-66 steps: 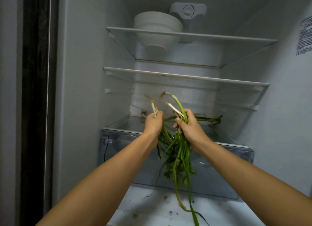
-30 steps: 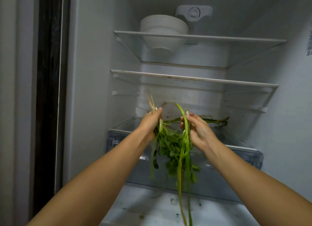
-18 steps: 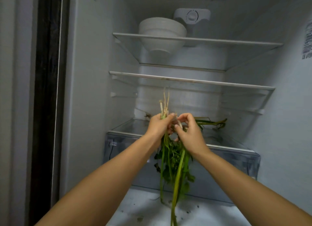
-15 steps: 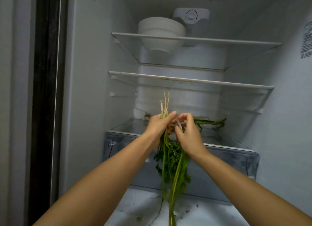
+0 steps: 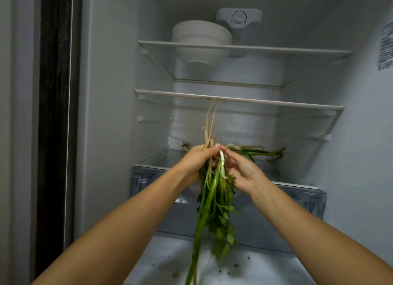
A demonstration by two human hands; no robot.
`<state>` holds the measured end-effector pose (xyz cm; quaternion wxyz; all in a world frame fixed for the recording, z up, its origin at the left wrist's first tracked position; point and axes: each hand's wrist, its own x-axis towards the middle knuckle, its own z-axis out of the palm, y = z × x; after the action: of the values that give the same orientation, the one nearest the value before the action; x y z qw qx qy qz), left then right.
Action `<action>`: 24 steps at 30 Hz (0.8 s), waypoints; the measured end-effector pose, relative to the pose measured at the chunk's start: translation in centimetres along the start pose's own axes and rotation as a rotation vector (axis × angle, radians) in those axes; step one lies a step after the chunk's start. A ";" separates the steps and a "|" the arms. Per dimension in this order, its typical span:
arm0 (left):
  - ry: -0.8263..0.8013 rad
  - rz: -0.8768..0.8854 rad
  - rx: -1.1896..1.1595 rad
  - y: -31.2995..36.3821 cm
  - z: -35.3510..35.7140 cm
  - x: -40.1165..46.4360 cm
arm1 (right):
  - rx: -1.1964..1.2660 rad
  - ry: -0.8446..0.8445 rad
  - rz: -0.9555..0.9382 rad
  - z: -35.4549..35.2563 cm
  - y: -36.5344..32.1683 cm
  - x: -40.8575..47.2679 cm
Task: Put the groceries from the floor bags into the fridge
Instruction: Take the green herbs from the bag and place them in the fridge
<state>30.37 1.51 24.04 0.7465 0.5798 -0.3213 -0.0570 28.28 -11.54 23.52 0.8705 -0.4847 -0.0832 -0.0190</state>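
Herb bunch (image 5: pixel 214 197), tips below frame edge

A home kitchen, judged from an open household fridge (image 5: pixel 361 157) filling the view: glass shelves (image 5: pixel 244 49) with white trim, a thermostat dial housing (image 5: pixel 239 18) at the back wall, stacked white bowls (image 5: pixel 201 34) at the top shelf's left rear corner, a clear crisper drawer (image 5: pixel 297 199) below, loose herb stalks (image 5: pixel 259 151) on its glass cover.
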 end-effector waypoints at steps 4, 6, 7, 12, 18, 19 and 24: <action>0.036 -0.026 -0.147 0.1 -1.1 0.3 | 0.048 0.026 -0.062 0.1 -0.9 0.0; 0.108 -0.031 -0.331 0.4 -1.8 0.4 | 0.116 0.088 -0.127 0.3 -1.8 -0.2; 0.154 -0.025 -0.408 0.6 -2.2 0.5 | 0.136 0.130 -0.175 0.4 -2.2 -0.2; 0.425 0.030 -0.446 1.2 -4.2 1.3 | -0.434 0.334 -0.445 -0.8 -3.9 0.1; 0.537 0.065 -0.404 2.1 -5.5 1.4 | -1.242 0.489 -0.960 -2.1 -5.0 -0.4; 0.557 0.063 -0.384 2.3 -5.9 1.3 | -1.356 0.497 -0.980 -2.6 -5.4 -0.4; 0.629 0.018 -0.052 2.8 -7.5 0.4 | -2.014 0.470 -0.731 -5.1 -7.9 -1.1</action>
<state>33.98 8.45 25.81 0.8244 0.5468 -0.0783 0.1234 26.92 -20.03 27.34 0.0118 -0.9042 -0.0003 -0.4270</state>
